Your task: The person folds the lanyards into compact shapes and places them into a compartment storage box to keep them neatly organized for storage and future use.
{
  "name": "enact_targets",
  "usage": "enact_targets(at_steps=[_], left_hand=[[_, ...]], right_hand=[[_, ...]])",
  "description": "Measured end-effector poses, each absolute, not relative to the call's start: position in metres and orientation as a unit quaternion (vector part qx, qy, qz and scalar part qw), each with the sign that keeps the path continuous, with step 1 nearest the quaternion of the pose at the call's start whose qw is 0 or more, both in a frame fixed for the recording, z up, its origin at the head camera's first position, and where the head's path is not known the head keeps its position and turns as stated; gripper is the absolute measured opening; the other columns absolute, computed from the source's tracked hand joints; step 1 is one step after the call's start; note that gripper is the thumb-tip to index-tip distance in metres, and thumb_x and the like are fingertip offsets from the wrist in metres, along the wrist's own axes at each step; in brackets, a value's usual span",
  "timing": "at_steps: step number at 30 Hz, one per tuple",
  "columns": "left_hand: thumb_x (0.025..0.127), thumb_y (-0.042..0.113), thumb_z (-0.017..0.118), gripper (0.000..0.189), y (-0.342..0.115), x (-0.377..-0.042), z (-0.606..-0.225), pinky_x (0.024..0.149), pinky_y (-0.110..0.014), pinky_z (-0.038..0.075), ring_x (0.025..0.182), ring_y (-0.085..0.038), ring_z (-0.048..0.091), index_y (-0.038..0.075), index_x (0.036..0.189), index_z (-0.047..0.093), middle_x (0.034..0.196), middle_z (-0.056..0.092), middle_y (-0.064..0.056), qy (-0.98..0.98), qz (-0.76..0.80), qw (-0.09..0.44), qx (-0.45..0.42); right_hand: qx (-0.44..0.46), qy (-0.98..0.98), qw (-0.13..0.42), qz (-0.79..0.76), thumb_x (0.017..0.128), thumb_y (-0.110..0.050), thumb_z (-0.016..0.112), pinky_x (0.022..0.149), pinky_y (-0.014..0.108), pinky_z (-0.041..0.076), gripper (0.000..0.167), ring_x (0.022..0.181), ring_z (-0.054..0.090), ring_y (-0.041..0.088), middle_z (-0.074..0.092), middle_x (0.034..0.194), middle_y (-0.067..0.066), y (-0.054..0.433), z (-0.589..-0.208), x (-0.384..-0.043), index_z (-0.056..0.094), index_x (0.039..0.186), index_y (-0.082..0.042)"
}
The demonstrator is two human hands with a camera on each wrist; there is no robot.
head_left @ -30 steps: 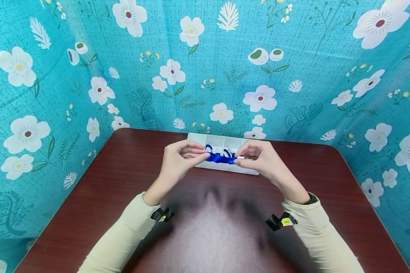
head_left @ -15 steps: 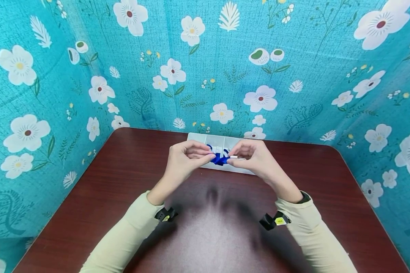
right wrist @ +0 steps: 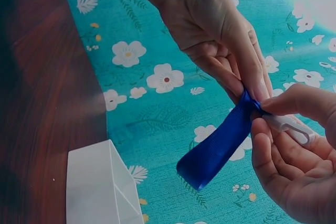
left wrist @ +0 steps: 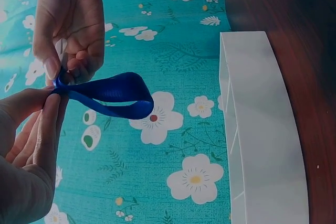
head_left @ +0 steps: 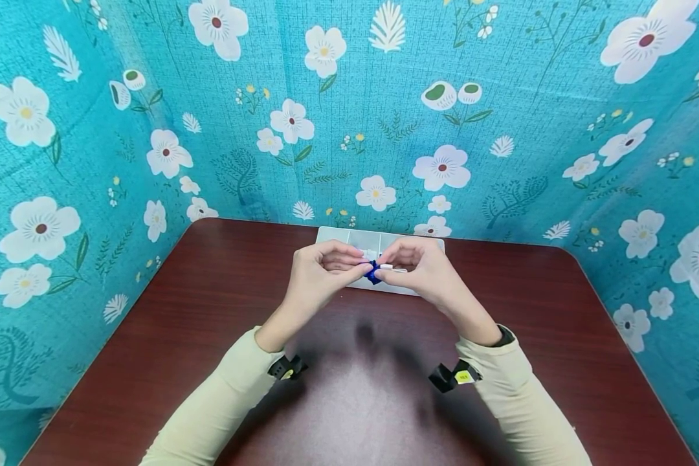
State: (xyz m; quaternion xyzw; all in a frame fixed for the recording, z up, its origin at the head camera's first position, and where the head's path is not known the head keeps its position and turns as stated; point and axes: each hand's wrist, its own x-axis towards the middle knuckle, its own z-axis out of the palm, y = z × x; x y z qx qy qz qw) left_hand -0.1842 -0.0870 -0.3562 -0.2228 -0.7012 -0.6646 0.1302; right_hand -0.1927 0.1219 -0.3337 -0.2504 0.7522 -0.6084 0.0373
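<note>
A blue ribbon [head_left: 375, 274] hangs between the two hands, above the tray's front. My left hand [head_left: 320, 275] pinches it between thumb and fingers. Close beside it, my right hand [head_left: 419, 272] pinches the same ribbon, and the fingertips nearly meet. In the left wrist view the ribbon [left wrist: 121, 90] forms a drooping loop below the pinch. A white plastic clip [right wrist: 289, 127], with a hook-shaped end, lies within the right hand at the ribbon's end. Fingers hide the spot where ribbon and clip join.
Behind and below the hands stands a white divided tray [head_left: 336, 237]; some blue and white pieces were seen in it, now mostly hidden by the hands. The dark red-brown table [head_left: 221, 285] reaches back to a turquoise flowered curtain [head_left: 349, 149].
Both hands have come together, the right moving left and the left slightly right. The ribbon, first stretched between them, has folded and bunched into a short loop.
</note>
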Motion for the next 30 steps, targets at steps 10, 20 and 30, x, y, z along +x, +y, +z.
enact_targets(at_steps=[10,20,30], left_hand=[[0.082,0.009,0.083,0.018,-0.086,-0.184,-0.358,0.067,-0.035,0.060,0.077,-0.018,0.074,0.004,0.098,0.076,0.086,0.076,-0.003,-0.712,-0.654,0.122,-0.226],[0.087,-0.003,0.074,0.027,-0.088,-0.181,-0.358,0.083,-0.034,0.057,0.100,-0.023,0.071,-0.003,0.114,0.073,0.108,0.074,-0.013,-0.694,-0.673,0.044,-0.251],[0.090,0.007,0.074,0.020,-0.083,-0.182,-0.356,0.081,-0.032,0.057,0.099,-0.018,0.070,0.001,0.110,0.076,0.104,0.075,-0.008,-0.710,-0.655,0.074,-0.248]], right_hand=[[-0.248,0.768,-0.027,-0.590,0.082,0.003,0.078,0.061,0.022,0.050,0.011,0.070,0.065,0.016,0.070,0.082,0.011,0.115,-0.334,-0.187,0.071,0.090,0.001],[-0.226,0.796,-0.079,-0.555,0.083,-0.001,0.080,0.060,0.022,0.051,0.011,0.073,0.068,0.017,0.073,0.083,0.008,0.116,-0.334,-0.182,0.072,0.091,-0.001],[-0.214,0.814,-0.118,-0.527,0.082,-0.003,0.081,0.077,0.024,0.056,0.014,0.082,0.070,0.015,0.074,0.087,0.006,0.114,-0.332,-0.178,0.073,0.093,-0.002]])
